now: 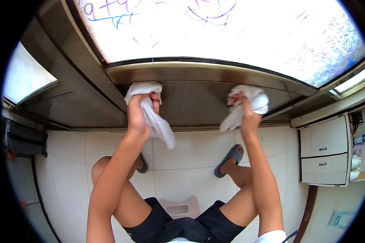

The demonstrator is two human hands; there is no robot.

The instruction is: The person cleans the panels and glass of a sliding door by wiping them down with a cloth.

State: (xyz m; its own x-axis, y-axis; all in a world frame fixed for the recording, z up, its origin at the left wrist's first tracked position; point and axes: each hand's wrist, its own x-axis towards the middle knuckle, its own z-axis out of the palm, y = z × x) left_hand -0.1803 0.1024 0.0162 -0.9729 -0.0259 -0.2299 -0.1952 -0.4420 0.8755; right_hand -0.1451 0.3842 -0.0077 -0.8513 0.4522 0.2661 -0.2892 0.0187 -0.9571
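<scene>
Two white cloths are held against the brown metal lower panel (194, 97) of a door or window frame. My left hand (144, 107) is closed round the left cloth (160, 127), whose loose end hangs down over the floor. At the right, my right hand (244, 106) grips the other cloth (257, 97), and part of that cloth hangs below the fingers. Both hands are apart from each other, just under the ledge of the frame.
Above the panel is a bright pane (231, 36) with purple and blue writing. A small stool (192, 204) is under me on the tiled floor (182, 150). White drawers (324, 148) stand at the right, a dark object (26, 137) at the left.
</scene>
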